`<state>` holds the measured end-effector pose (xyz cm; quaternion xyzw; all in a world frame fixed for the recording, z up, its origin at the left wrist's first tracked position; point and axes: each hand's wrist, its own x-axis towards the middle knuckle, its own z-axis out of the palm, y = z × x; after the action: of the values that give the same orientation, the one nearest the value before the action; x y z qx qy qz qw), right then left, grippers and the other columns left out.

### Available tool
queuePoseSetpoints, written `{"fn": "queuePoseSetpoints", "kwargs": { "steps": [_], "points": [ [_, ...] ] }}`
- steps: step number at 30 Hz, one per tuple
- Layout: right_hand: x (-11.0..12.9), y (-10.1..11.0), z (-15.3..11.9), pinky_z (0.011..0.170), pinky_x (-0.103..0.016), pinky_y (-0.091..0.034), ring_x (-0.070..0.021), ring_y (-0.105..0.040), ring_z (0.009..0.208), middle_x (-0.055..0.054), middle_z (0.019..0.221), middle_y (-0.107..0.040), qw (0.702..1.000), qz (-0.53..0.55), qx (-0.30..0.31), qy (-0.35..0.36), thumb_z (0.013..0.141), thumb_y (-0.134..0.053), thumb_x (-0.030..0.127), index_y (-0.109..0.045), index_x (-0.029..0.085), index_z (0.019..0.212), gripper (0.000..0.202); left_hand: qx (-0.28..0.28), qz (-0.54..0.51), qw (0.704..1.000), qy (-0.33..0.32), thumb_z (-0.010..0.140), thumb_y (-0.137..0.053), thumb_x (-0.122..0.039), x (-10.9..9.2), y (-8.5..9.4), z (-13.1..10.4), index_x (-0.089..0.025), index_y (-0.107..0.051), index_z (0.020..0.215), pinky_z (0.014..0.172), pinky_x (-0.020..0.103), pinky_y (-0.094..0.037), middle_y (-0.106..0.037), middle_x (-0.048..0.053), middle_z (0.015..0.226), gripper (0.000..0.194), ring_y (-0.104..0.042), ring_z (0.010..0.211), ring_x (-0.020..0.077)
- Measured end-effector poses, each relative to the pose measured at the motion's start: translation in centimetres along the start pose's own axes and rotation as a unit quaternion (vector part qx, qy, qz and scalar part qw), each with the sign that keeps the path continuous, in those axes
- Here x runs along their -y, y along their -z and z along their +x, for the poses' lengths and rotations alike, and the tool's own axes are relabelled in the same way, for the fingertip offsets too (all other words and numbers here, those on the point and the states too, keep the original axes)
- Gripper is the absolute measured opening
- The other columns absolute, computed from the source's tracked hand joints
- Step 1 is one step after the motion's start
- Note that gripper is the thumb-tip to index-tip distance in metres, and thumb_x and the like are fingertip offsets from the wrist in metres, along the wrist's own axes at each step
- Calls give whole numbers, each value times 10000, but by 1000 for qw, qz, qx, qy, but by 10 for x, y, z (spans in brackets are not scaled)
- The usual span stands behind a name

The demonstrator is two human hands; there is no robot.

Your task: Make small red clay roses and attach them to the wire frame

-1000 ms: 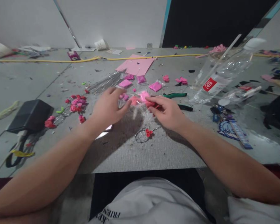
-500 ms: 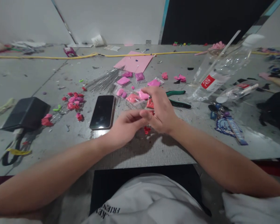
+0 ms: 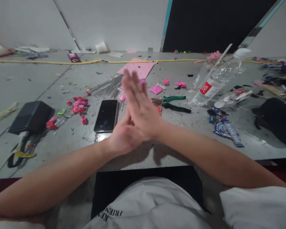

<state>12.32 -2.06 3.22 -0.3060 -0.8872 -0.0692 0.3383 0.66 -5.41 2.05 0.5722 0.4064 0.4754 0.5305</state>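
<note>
My left hand (image 3: 125,136) and my right hand (image 3: 144,114) are pressed palm to palm above the table's front part, fingers stretched out and pointing up and away. The right hand covers most of the left one's fingers. Whatever may lie between the palms is hidden. Just beyond my hands are small clear bags of pink clay (image 3: 156,89), partly covered by the fingers. Green-handled pliers (image 3: 173,103) lie close to the right of my right hand. A dark-screened phone (image 3: 106,116) rests left of my left hand.
Red and pink clay pieces (image 3: 79,105) lie left of the phone, near a black power adapter (image 3: 30,117). Thin wires (image 3: 107,85) and a pink sheet (image 3: 135,65) are farther back. A water bottle (image 3: 212,84) and keychain (image 3: 225,127) are at right. A yellow cable (image 3: 62,63) crosses the back.
The fingertips were together over a red bit on the table; now the palms are pressed flat together, with the right hand shifted left and its fingers raised.
</note>
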Motion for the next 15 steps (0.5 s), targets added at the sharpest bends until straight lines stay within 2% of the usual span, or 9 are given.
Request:
{"fn": "queuePoseSetpoints", "kwargs": {
  "steps": [2,4,5,8,10,12,15],
  "points": [
    [-17,-3,2,1304,-602,22,-354,109,1625,-279,1727,-106,1000,-18,-23,-13,965,-277,802,-36,48,1628,1033,108,-135,981,84,965,-190,-787,-6,8,3,-241,-708,1219,1008,491,-560,-751,106,1240,794,-620,1327,339],
    [-28,-10,-4,1298,-628,3,-375,114,1619,-320,1713,-96,1000,-8,-9,22,970,-308,789,-8,34,1626,1044,137,-213,962,101,921,-185,-830,-11,18,7,-217,-693,1213,977,503,-575,-752,133,1212,848,-622,1310,359],
    [-30,-13,-9,1297,-636,-21,-375,130,1616,-320,1713,-94,999,6,-13,38,968,-347,780,22,33,1628,1062,126,-233,958,106,918,-204,-831,-12,21,9,-220,-680,1227,982,501,-573,-748,132,1218,834,-604,1335,357],
    [-29,-17,-18,1305,-621,-81,-343,104,1626,-305,1718,-105,990,50,42,126,995,-440,685,8,25,1637,1024,69,-271,954,104,932,-280,-788,-14,28,13,-223,-648,1236,1028,538,-544,-726,128,1263,739,-539,1408,360],
    [-32,-13,-16,1318,-577,-118,-308,38,1636,-271,1724,-147,974,75,75,201,1048,-416,547,-98,35,1640,844,45,-294,950,92,941,-334,-749,-16,29,12,-222,-645,1189,1055,565,-524,-696,119,1322,661,-511,1429,371],
    [-44,-4,-13,1324,-520,-177,-247,-65,1639,-231,1718,-225,962,83,101,239,1074,-357,350,-184,61,1631,651,36,-313,946,78,938,-389,-725,-20,28,11,-232,-646,1125,1067,565,-524,-668,95,1376,586,-501,1431,371],
    [-74,7,-13,1273,-504,-320,-254,-276,1596,-233,1631,-418,963,83,56,252,1102,-332,335,-341,73,1560,528,36,-309,949,58,923,-437,-728,-23,26,12,-243,-645,1143,1087,542,-525,-659,86,1391,572,-511,1419,354]
  ]
}}
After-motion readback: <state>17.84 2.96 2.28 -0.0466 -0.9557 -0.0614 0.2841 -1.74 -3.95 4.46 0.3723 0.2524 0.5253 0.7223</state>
